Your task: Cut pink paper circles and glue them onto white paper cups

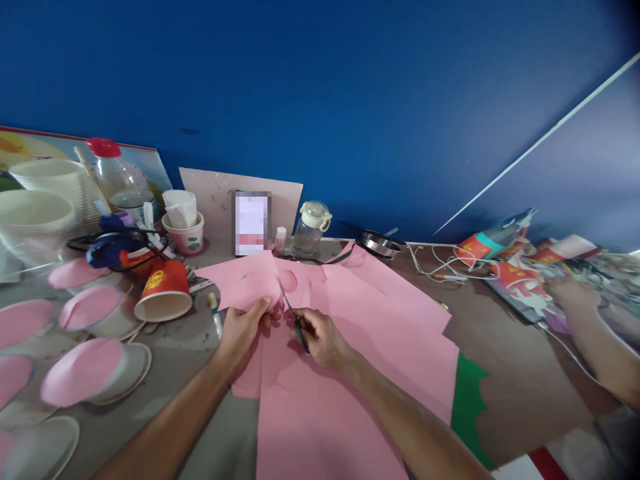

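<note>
One person's left hand (pixel 246 325) pinches a pink paper piece (pixel 250 288) at center frame while the right hand (pixel 323 338) grips black-handled scissors (pixel 296 320), blades at the paper; larger pink sheets (pixel 370 353) spread below, and pink-topped cups (pixel 83 373) crowd the lower left.

Soft light, faint shadows on pink paper (pixel 395 323), stretched edges, right side seemingly blurry.
</note>
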`<state>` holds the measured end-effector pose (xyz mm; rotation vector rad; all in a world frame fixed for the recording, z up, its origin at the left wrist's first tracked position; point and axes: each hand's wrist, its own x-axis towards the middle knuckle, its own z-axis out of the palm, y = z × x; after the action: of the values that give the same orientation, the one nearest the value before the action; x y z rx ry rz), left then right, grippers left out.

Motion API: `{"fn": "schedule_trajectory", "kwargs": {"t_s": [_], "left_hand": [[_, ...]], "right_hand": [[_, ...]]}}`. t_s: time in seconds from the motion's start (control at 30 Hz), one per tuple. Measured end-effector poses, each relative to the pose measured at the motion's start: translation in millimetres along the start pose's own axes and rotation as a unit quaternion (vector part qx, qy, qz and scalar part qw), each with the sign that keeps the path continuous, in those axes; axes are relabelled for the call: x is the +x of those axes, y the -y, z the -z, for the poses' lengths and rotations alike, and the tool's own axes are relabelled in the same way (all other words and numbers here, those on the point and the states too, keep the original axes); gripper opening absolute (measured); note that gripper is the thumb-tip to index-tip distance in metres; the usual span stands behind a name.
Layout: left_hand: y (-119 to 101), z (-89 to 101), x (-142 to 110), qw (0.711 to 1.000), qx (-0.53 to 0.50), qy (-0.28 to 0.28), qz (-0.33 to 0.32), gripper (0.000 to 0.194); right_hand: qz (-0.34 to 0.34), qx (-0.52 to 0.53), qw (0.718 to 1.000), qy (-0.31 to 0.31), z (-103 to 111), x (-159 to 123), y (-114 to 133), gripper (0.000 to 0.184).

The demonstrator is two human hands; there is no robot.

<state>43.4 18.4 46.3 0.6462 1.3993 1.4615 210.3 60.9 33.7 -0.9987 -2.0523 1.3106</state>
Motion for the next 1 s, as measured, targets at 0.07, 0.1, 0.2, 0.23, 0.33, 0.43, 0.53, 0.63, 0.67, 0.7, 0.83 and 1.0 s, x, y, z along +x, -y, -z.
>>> {"fn": "schedule_trajectory", "kwargs": {"t_s": [0.07, 0.1, 0.2, 0.23, 0.33, 0.43, 0.53, 0.63, 0.67, 0.7, 0.83, 1.0], "left_hand": [[-1.6, -0.6, -0.7, 1.0, -0.002, -0.007, 0.004, 0.035], [-2.1, -0.8, -1.0, 1.0, -0.005, -0.01, 0.004, 0.035], [-1.6, -0.6, -1.2, 1.0, -0.008, -0.007, 0.005, 0.035], [-0.9, -0.3, -1.0, 1.0, -0.008, -0.004, 0.003, 0.035], [1.7, 0.7, 0.0, 1.0, -0.01, -0.001, 0.005, 0.034], [4.3, 1.5, 1.2, 1.0, -0.014, 0.0, 0.015, 0.034], [6.5, 2.2, 2.1, 1.0, -0.014, 0.005, 0.019, 0.037], [7.6, 2.3, 2.4, 1.0, -0.005, 0.014, 0.022, 0.036], [7.4, 2.0, 2.3, 1.0, 0.0, 0.016, 0.024, 0.036], [6.8, 1.7, 2.0, 1.0, 0.006, 0.018, 0.025, 0.035], [2.4, -0.4, -0.5, 0.999, 0.033, 0.026, 0.023, 0.04], [-0.7, -0.3, -2.0, 0.996, 0.075, 0.04, 0.019, 0.045]], "right_hand": [[-0.001, -0.002, 1.0, 0.0, -0.1, 0.0, -0.4, 0.026], [-0.001, -0.002, 1.0, 0.0, -0.2, 0.1, -0.5, 0.026], [-0.002, -0.003, 1.0, -0.003, 0.0, 0.3, -0.2, 0.027], [-0.002, -0.004, 1.0, -0.003, 0.2, 0.4, 0.2, 0.027], [0.004, -0.011, 1.0, 0.0, 0.9, 0.3, 1.7, 0.027], [0.005, -0.011, 1.0, 0.003, 1.4, 0.1, 2.7, 0.027], [0.002, -0.004, 1.0, 0.004, 1.5, -0.1, 3.0, 0.025], [-0.005, -0.003, 1.0, 0.002, 1.4, 0.0, 2.8, 0.024], [-0.007, -0.001, 1.0, 0.001, 1.5, 0.0, 2.5, 0.024], [-0.009, 0.001, 1.0, 0.001, 1.5, 0.0, 2.3, 0.024], [-0.008, 0.011, 1.0, -0.002, 2.0, -0.1, 1.3, 0.023], [-0.006, 0.011, 1.0, -0.008, 3.0, -0.2, 3.2, 0.022]]}}
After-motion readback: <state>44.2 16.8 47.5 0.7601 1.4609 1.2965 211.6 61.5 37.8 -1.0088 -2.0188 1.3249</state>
